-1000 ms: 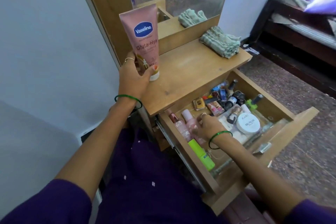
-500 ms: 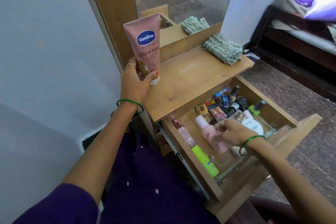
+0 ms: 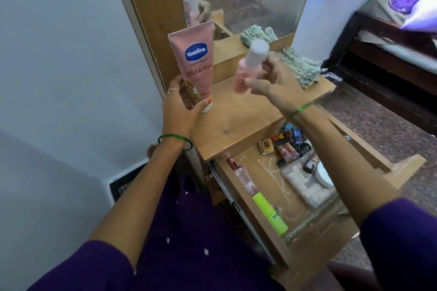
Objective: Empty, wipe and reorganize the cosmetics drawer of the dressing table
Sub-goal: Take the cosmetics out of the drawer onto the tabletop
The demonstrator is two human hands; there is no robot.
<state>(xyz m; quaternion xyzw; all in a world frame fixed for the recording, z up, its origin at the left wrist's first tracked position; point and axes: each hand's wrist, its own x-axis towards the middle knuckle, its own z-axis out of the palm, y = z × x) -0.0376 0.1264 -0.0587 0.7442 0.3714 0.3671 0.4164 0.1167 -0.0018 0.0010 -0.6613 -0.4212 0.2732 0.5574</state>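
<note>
Head view: left of frame centre, the left hand (image 3: 180, 111) grips the base of a pink Vaseline tube (image 3: 195, 64), standing cap-down on the dressing table top (image 3: 236, 120). Just right of it, the right hand (image 3: 277, 85) pinches a blurred pink bottle (image 3: 248, 66) above that top, white cap upward. At lower right the open drawer (image 3: 279, 227) holds a pink spray bottle (image 3: 243, 176), a green tube (image 3: 269, 214) and small cosmetics (image 3: 287, 146). A folded cloth (image 3: 300, 66) lies at the top's far right edge
</note>
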